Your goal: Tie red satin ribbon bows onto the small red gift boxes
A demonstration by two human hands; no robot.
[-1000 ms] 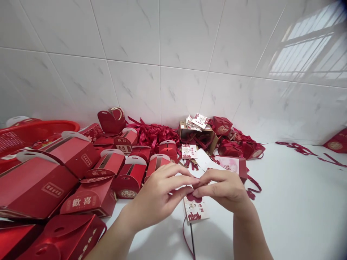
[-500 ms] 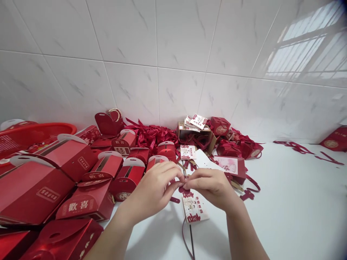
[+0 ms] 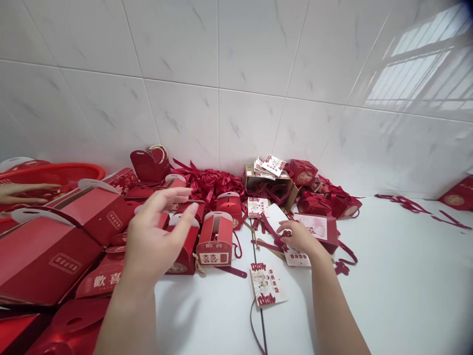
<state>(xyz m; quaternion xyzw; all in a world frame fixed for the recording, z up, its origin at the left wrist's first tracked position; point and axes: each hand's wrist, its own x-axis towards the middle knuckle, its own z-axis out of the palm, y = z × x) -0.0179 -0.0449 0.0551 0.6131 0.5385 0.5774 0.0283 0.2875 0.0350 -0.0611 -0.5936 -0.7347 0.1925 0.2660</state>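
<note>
My left hand (image 3: 157,239) is raised above the small red gift boxes, fingers and thumb spread, with nothing in it. Just below and beside it stands a box (image 3: 215,241) with a slotted top. Further right, my right hand (image 3: 301,237) has its fingertips closed round a dark red flower-ended strap (image 3: 274,231) among other loose straps. Under that hand lies a white printed card (image 3: 296,258), partly covered. A second printed card (image 3: 266,286) lies flat nearer me, a thin dark red cord (image 3: 254,323) trailing from it.
Larger red boxes (image 3: 48,256) crowd the left. Another person's hand (image 3: 27,193) is at the red plastic basket (image 3: 74,170). Red ribbons (image 3: 214,185) and an open carton (image 3: 290,190) topped with cards (image 3: 271,165) stand against the tiled wall (image 3: 251,118).
My hands have parted from a shared pinch. The left moved left and opened; the right moved slightly up and right to the straps. Another person's hand has appeared at the basket.
</note>
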